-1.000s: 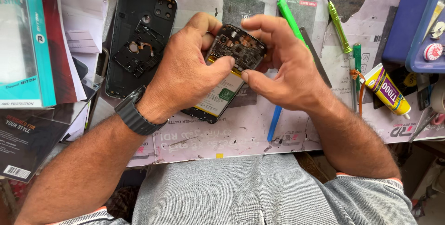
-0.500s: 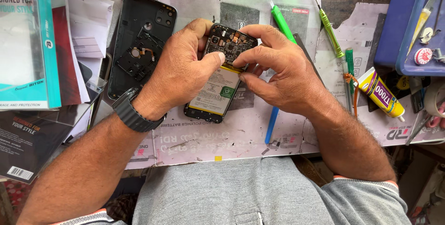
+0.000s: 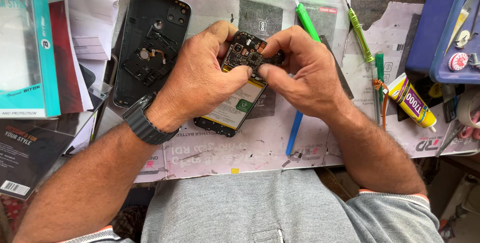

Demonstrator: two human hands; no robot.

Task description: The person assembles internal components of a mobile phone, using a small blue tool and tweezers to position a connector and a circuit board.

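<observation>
An opened phone [image 3: 235, 108] lies on the paper-covered bench, its battery with a green label showing. My left hand [image 3: 200, 80] grips the phone's upper left side, thumb pressed on the top of the battery. My right hand [image 3: 300, 70] pinches the dark circuit board [image 3: 248, 55] at the phone's top end with thumb and fingers. A black watch sits on my left wrist. The phone's black back cover [image 3: 150, 43] lies face up just left of my left hand.
A green-handled screwdriver [image 3: 360, 35] and a green tool [image 3: 307, 20] lie behind my right hand, a blue tool [image 3: 294, 133] below it. A yellow glue tube [image 3: 412, 100] is at right, a blue tray [image 3: 445, 28] beyond it. Boxed packages [image 3: 30, 48] are stacked at left.
Both hands lowered with the phone toward the bench, and the right fingers shifted onto the circuit board at the phone's top end.
</observation>
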